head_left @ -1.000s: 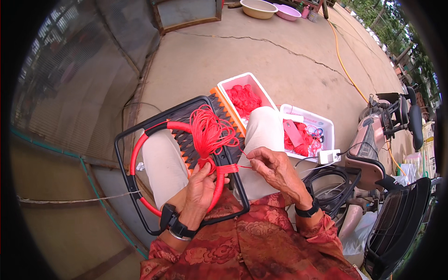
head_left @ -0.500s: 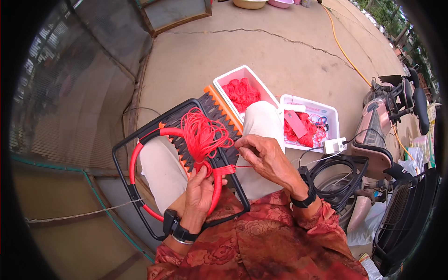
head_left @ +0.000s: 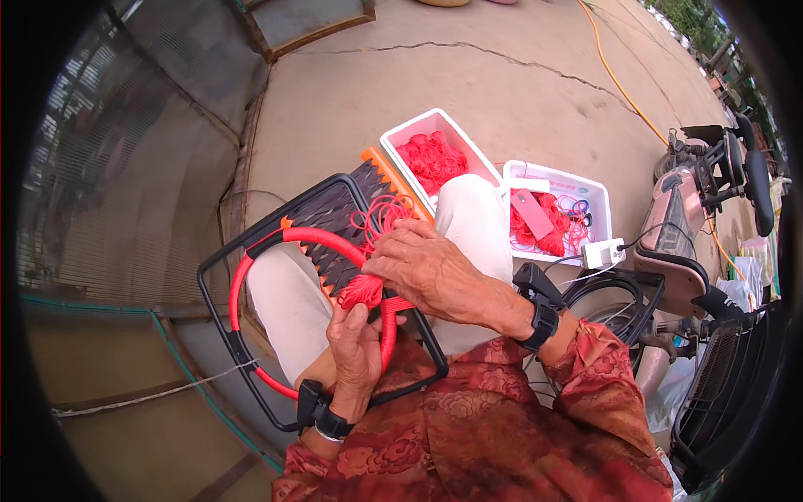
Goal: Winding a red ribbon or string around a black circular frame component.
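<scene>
A hank of red cord (head_left: 361, 290) is bunched up against a ring (head_left: 326, 238) wrapped in red, with black sections. My left hand (head_left: 355, 343) pinches the lower end of the hank beside the ring's right side. Over its upper part lies my right hand (head_left: 431, 272), fingers curled round the cord and fingertips partly hidden. Loose loops of the cord (head_left: 376, 219) stick out beyond the right knuckles. Flat turns of red cord bind the ring to a black tubular frame (head_left: 219, 314), which rests across my lap.
A black panel with orange zigzag edging (head_left: 390, 177) lies beyond the frame. Two white foam boxes hold red cord: one box (head_left: 462, 125) ahead, another (head_left: 595, 201) to its right with a pink phone (head_left: 532, 214). A scooter (head_left: 669, 209) stands right; a wall panel (head_left: 142, 167) rises left.
My right hand has moved left from the bound joint onto the hank, covering much of its fanned loops. The left hand stays at the hank's lower end. The view has shifted slightly.
</scene>
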`<state>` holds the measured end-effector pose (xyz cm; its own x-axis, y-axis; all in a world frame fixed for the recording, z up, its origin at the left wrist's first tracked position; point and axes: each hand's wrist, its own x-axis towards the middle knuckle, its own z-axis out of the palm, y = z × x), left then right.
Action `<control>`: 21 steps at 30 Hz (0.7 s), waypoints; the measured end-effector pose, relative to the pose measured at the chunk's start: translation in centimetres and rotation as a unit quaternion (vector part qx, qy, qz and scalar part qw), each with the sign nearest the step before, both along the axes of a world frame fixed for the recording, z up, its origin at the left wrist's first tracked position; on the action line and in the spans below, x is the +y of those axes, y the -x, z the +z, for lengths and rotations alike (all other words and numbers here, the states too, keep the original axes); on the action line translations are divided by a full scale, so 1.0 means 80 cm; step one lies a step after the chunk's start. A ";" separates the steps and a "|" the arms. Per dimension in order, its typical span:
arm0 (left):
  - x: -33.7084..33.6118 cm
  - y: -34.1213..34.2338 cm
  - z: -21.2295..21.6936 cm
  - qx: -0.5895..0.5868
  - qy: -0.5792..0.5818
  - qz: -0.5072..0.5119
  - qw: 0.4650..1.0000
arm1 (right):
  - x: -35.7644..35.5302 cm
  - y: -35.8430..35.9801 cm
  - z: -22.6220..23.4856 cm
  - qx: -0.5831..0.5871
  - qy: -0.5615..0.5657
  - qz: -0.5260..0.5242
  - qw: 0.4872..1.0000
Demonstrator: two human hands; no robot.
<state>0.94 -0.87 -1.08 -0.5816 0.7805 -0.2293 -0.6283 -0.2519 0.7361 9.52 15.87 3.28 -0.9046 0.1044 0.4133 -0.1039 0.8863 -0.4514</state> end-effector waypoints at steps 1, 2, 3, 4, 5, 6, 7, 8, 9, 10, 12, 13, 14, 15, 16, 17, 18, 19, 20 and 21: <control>0.002 0.002 0.002 -0.025 -0.021 0.004 0.999 | 0.004 -0.003 0.005 0.049 0.070 -0.002 0.996; 0.002 0.003 0.004 -0.050 -0.042 0.007 0.998 | 0.011 -0.004 0.007 0.049 0.069 -0.001 0.996; -0.004 0.006 -0.003 -0.060 -0.024 0.010 0.998 | 0.018 -0.005 0.009 0.041 0.082 -0.066 0.994; -0.009 0.009 -0.007 -0.060 -0.025 0.009 0.998 | 0.026 -0.004 0.010 0.034 0.094 -0.132 0.986; -0.012 0.012 -0.010 -0.076 -0.026 -0.001 0.997 | 0.035 0.000 0.000 0.064 0.058 -0.169 0.982; -0.011 0.014 -0.011 -0.092 -0.029 -0.017 0.995 | 0.036 0.000 -0.007 0.065 0.055 -0.175 0.981; -0.010 0.016 -0.009 -0.092 -0.031 -0.023 0.995 | 0.036 0.003 -0.014 -0.007 0.061 -0.199 0.978; -0.009 0.016 -0.006 -0.134 -0.022 -0.039 0.990 | 0.035 0.007 -0.021 -0.079 0.069 -0.220 0.970; -0.009 0.017 -0.004 -0.175 -0.012 -0.052 0.983 | 0.029 0.013 -0.028 -0.056 0.078 -0.167 0.981; -0.008 0.017 -0.003 -0.175 -0.013 -0.054 0.983 | 0.025 0.019 -0.036 -0.062 0.131 -0.096 0.985; -0.009 0.013 0.000 -0.210 -0.017 -0.065 0.975 | 0.005 0.028 -0.028 -0.087 0.375 0.029 0.923; -0.005 0.010 0.006 -0.195 -0.035 -0.044 0.979 | 0.001 0.028 -0.032 -0.088 0.374 0.031 0.923; -0.007 0.011 0.002 -0.194 -0.036 -0.043 0.979 | -0.001 0.029 -0.038 -0.118 0.424 0.067 0.896; -0.009 0.011 -0.005 -0.205 -0.038 -0.043 0.977 | -0.003 0.029 -0.042 -0.149 0.471 0.102 0.864; -0.009 0.012 -0.006 -0.215 -0.039 -0.044 0.975 | -0.005 0.027 -0.043 -0.149 0.471 0.101 0.864; -0.007 0.012 -0.004 -0.216 -0.039 -0.045 0.975 | -0.005 0.022 -0.044 -0.140 0.514 0.100 0.840; -0.004 0.011 -0.001 -0.203 -0.011 -0.040 0.978 | -0.006 0.018 -0.045 -0.130 0.556 0.098 0.815; -0.001 0.009 0.003 -0.190 0.017 -0.035 0.981 | -0.006 0.014 -0.045 -0.130 0.556 0.095 0.816; -0.001 0.008 0.001 -0.192 0.016 -0.037 0.981 | -0.007 0.010 -0.044 -0.029 0.462 0.027 0.886; 0.000 0.008 -0.002 -0.175 0.016 -0.019 0.984 | -0.007 0.004 -0.044 0.073 0.354 -0.043 0.931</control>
